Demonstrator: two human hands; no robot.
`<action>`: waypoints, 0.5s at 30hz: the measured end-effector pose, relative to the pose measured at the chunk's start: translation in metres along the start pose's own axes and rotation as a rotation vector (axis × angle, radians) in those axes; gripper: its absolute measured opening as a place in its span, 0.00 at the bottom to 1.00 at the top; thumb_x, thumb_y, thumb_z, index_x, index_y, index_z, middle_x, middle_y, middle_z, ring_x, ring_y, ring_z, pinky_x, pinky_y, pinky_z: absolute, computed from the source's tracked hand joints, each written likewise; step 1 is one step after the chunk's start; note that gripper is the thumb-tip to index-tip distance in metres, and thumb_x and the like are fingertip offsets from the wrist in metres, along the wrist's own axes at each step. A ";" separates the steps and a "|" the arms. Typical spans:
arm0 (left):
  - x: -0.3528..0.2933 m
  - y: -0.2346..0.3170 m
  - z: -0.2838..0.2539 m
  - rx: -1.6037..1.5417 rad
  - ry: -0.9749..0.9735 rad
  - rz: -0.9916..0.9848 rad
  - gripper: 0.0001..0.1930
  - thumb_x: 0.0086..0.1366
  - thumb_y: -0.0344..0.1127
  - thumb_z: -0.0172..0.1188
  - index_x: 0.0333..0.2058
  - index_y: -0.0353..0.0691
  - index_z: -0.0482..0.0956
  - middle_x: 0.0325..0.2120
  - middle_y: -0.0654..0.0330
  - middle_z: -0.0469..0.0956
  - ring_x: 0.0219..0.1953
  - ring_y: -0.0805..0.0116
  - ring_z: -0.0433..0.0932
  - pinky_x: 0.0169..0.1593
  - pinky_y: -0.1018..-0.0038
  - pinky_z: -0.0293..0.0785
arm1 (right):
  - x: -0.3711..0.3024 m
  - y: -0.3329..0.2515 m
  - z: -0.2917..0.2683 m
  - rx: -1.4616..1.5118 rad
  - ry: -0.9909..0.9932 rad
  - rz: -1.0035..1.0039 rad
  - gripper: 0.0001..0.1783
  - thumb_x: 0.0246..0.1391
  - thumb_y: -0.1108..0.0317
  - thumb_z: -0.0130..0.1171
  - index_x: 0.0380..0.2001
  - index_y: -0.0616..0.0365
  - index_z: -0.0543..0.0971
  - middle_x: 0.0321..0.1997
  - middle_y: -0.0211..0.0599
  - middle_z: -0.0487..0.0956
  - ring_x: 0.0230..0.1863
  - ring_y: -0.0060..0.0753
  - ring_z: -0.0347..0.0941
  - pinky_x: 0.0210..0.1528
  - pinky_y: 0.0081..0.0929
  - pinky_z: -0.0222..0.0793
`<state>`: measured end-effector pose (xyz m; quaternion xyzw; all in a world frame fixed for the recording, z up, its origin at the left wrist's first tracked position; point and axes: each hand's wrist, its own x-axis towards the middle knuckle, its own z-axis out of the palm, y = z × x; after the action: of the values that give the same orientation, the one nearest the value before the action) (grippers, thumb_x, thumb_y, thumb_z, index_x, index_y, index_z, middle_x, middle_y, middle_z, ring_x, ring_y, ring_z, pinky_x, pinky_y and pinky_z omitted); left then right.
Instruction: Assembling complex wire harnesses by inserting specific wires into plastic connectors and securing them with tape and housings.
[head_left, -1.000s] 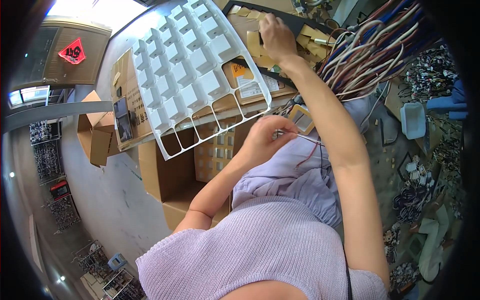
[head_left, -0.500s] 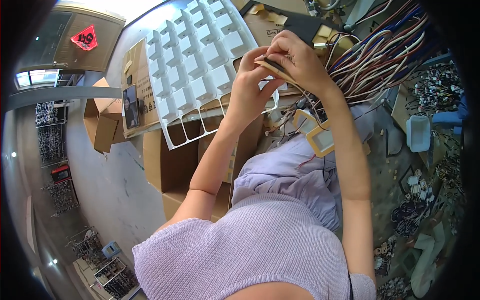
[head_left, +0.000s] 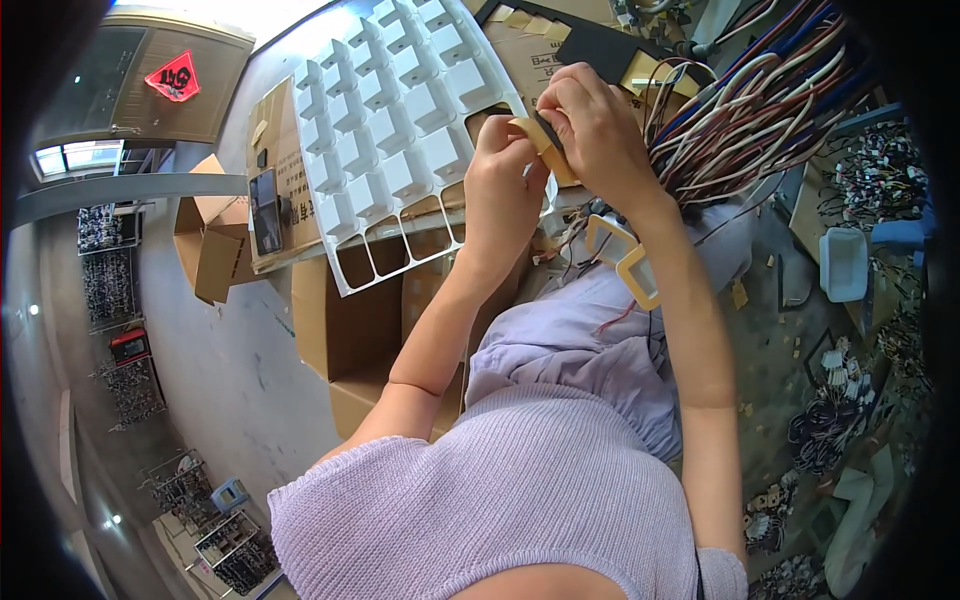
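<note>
My left hand (head_left: 503, 190) is closed, its fingertips pinching one end of a thin tan strip (head_left: 552, 156) that curves. Against the strip lies a small black flat piece (head_left: 546, 127), which my right hand (head_left: 605, 135) grips between thumb and fingers. Whether strip and black piece are still joined is hidden by the fingers. Both hands are close together, just right of a white moulded tray (head_left: 430, 105) with rows of raised square blocks. Below my right wrist, tan rectangular frames (head_left: 640, 277) hang among thin wires over my lap.
A thick bundle of coloured wires (head_left: 765, 110) spreads at the right. Beyond my hands, a black sheet with tan pieces (head_left: 590, 45) lies on cardboard. A phone (head_left: 265, 212) stands at the left edge of the worktop, above open cardboard boxes (head_left: 345, 320). A pale blue bin (head_left: 843, 265) is far right.
My left fingers have closed on the strip's end, and the strip now bends upward between my hands. My right hand has turned slightly. The hanging frames have shifted.
</note>
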<state>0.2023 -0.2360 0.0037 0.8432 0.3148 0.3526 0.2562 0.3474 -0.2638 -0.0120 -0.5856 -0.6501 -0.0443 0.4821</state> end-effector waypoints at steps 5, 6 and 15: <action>0.001 -0.004 -0.002 -0.173 -0.065 -0.054 0.08 0.49 0.17 0.61 0.30 0.31 0.80 0.35 0.55 0.74 0.32 0.57 0.77 0.36 0.69 0.75 | -0.007 0.007 -0.001 0.207 0.076 0.085 0.05 0.56 0.76 0.52 0.37 0.59 0.69 0.36 0.43 0.71 0.39 0.50 0.71 0.42 0.39 0.67; 0.000 -0.003 -0.002 -0.231 -0.080 -0.085 0.06 0.51 0.19 0.62 0.30 0.31 0.81 0.35 0.55 0.75 0.32 0.59 0.79 0.36 0.70 0.76 | -0.006 0.009 0.001 0.307 0.201 0.163 0.03 0.60 0.75 0.49 0.37 0.59 0.69 0.35 0.45 0.73 0.38 0.49 0.73 0.39 0.36 0.69; -0.028 -0.021 -0.027 -0.295 -0.280 -0.270 0.05 0.58 0.29 0.65 0.32 0.35 0.82 0.57 0.53 0.67 0.53 0.62 0.75 0.46 0.73 0.78 | -0.017 -0.059 -0.070 0.523 0.109 0.182 0.02 0.62 0.77 0.51 0.37 0.62 0.71 0.33 0.34 0.75 0.34 0.21 0.72 0.39 0.19 0.68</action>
<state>0.1587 -0.2362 -0.0054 0.7875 0.3311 0.2369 0.4626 0.3376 -0.3379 0.0440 -0.4939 -0.5573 0.1370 0.6532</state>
